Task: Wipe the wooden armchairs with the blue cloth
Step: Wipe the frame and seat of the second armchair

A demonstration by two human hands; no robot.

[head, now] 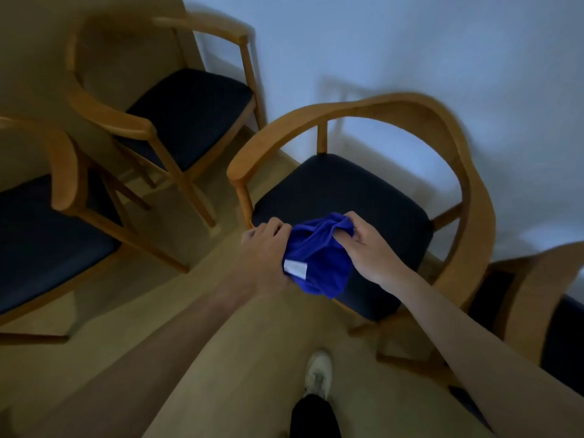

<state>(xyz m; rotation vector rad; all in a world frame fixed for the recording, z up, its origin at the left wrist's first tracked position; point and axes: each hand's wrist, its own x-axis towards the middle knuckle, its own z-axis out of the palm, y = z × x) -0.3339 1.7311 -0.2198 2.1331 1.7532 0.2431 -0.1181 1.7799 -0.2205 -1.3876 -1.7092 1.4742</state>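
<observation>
A bunched blue cloth with a white label hangs between both hands, above the front of a dark seat. My left hand grips its left edge by the label. My right hand pinches the cloth's upper right part. Under them stands a wooden armchair with a curved back rail and a dark seat cushion. The cloth hangs in the air, apart from the wood.
A second wooden armchair stands at the back left by the wall. A third armchair is at the left edge, and a fourth chair at the right edge. My white shoe rests on the pale floor.
</observation>
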